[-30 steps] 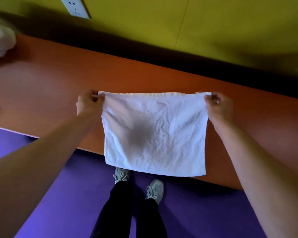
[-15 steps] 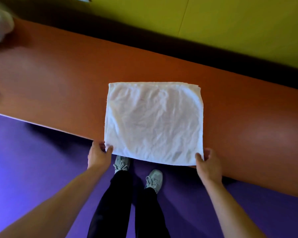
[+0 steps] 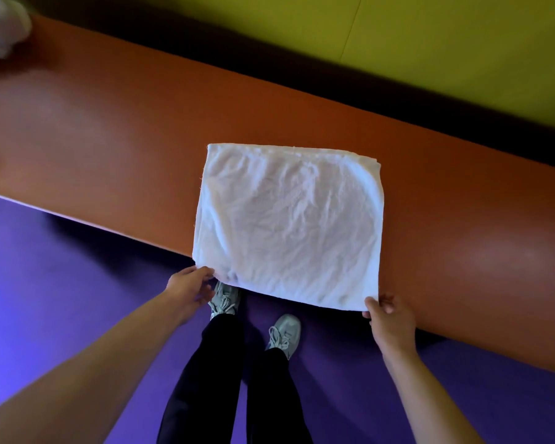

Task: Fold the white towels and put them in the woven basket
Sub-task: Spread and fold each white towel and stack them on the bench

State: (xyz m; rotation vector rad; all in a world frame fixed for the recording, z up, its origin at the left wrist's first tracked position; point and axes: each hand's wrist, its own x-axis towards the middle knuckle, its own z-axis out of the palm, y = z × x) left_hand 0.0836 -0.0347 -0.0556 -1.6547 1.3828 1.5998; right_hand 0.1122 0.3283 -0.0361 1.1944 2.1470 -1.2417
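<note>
orange table (image 3: 109, 129): left hand (image 3: 188, 288), right hand (image 3: 390, 320) pinch near corners of folded white towel (image 3: 289, 225).

Long orange-brown desk (image 3: 109, 129) running along a yellow-green wall, a white towel (image 3: 289, 225) lying flat on it with its near edge overhanging the front, a blurred white bundle (image 3: 0, 27) at the far-left end

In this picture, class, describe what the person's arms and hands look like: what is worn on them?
Both forearms are bare, with no sleeves in view. The left hand and right hand wear no gloves; no rings, watch or bracelet show. Five-fingered human hands, nothing marked on them.
</note>
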